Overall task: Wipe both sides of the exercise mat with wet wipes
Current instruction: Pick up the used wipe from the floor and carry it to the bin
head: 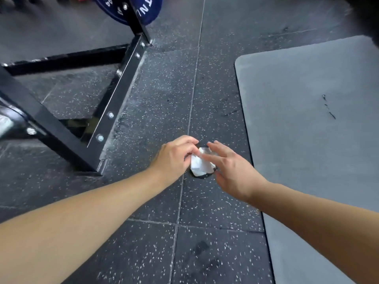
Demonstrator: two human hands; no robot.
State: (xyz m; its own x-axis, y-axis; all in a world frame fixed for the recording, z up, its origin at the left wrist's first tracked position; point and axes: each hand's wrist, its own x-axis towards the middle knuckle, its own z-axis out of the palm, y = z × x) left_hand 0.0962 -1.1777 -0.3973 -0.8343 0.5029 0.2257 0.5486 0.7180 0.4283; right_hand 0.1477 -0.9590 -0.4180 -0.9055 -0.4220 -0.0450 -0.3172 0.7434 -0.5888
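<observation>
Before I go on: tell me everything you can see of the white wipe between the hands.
The wet wipe is white, thin and crumpled, partly folded, with a dark object beneath it that is mostly hidden. It sits over the speckled rubber floor, left of the grey mat, not touching it. The left hand pinches its upper edge; the right hand has straight fingers across it.

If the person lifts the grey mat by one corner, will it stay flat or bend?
The grey mat looks thin and lies flush on the rubber floor, so it would probably droop, not stay flat. Its matte surface suggests good grip. It seems large, so probably awkward for one hand.
</observation>
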